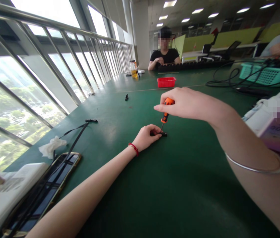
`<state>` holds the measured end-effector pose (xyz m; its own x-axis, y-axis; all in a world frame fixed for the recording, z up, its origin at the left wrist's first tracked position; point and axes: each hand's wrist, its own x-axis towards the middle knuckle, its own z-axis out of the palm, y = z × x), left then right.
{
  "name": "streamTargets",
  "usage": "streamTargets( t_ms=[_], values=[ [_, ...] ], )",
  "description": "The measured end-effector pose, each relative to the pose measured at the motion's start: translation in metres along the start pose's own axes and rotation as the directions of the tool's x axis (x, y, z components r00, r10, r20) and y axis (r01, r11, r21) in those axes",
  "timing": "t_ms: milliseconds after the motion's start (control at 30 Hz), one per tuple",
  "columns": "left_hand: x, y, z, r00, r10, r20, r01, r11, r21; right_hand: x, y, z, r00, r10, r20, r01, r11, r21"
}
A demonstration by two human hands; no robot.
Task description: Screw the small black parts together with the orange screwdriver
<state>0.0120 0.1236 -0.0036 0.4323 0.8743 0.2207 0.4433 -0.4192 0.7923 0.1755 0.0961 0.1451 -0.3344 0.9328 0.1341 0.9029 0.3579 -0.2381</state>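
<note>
My left hand [148, 136] pinches a small black part [164, 134] against the green tabletop [130, 178], near the middle of the view. Above it, my right hand [179, 103] is closed on an orange and black screwdriver [165, 116], with the palm over the handle's top. The screwdriver stands nearly upright, leaning slightly, and its thin shaft comes down to the black part beside my left fingertips. Where exactly the tip meets the part is too small to tell.
A red tray [166, 82] lies beyond my hands. Small black pieces [126, 97] and a strap [76, 138] are to the left, with a phone [48, 191]. At right are a teal basket [261, 75], cables and a white package [276, 122]. A person [164, 54] sits opposite.
</note>
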Motion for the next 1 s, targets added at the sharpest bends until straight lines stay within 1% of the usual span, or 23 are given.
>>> streamTargets(
  t_ms=[100,233,400,500,567,633,733,800,867,933,1000],
  values=[
    [0.0,0.0,0.0,1.0,0.0,0.0,0.0,1.0,0.005,-0.001,-0.001,-0.001,1.0,0.003,0.022,-0.003,1.0,0.011],
    [0.0,0.0,0.0,1.0,0.002,0.0,-0.002,1.0,0.003,0.0,0.0,0.0,0.999,-0.014,-0.045,0.014,1.0,-0.007],
    [0.0,0.0,0.0,1.0,0.005,0.002,-0.005,1.0,-0.004,-0.002,-0.002,0.001,0.999,0.019,-0.034,-0.019,1.0,0.003],
    [0.0,0.0,0.0,1.0,0.006,0.005,-0.006,1.0,-0.001,-0.001,-0.002,0.001,0.997,0.001,-0.079,-0.002,1.0,-0.001],
    [0.0,0.0,0.0,1.0,0.006,0.006,-0.006,1.0,-0.006,0.0,-0.001,0.001,0.997,-0.006,-0.08,0.007,1.0,0.013],
    [0.0,-0.001,0.001,1.0,0.008,0.005,-0.008,1.0,-0.011,0.0,-0.001,0.0,1.0,0.007,-0.01,-0.007,0.998,0.056],
    [0.0,-0.002,0.001,1.0,0.009,-0.001,-0.009,1.0,-0.011,-0.001,-0.003,-0.001,0.985,0.017,0.171,-0.037,0.993,0.114],
    [0.0,-0.001,0.001,1.0,0.011,-0.004,-0.011,1.0,-0.008,-0.003,-0.004,-0.002,0.958,-0.031,0.285,-0.008,0.991,0.136],
    [-0.001,0.0,0.0,1.0,0.015,-0.006,-0.015,1.0,0.002,-0.007,-0.003,-0.003,0.924,-0.104,0.367,0.05,0.987,0.153],
    [-0.001,0.001,-0.001,1.0,0.019,-0.004,-0.019,1.0,0.016,-0.011,0.0,-0.007,0.899,-0.151,0.412,0.088,0.982,0.167],
    [-0.002,0.003,-0.002,1.0,0.02,-0.001,-0.02,1.0,0.021,-0.015,0.006,-0.013,0.9,-0.154,0.408,0.082,0.979,0.187]
  ],
)
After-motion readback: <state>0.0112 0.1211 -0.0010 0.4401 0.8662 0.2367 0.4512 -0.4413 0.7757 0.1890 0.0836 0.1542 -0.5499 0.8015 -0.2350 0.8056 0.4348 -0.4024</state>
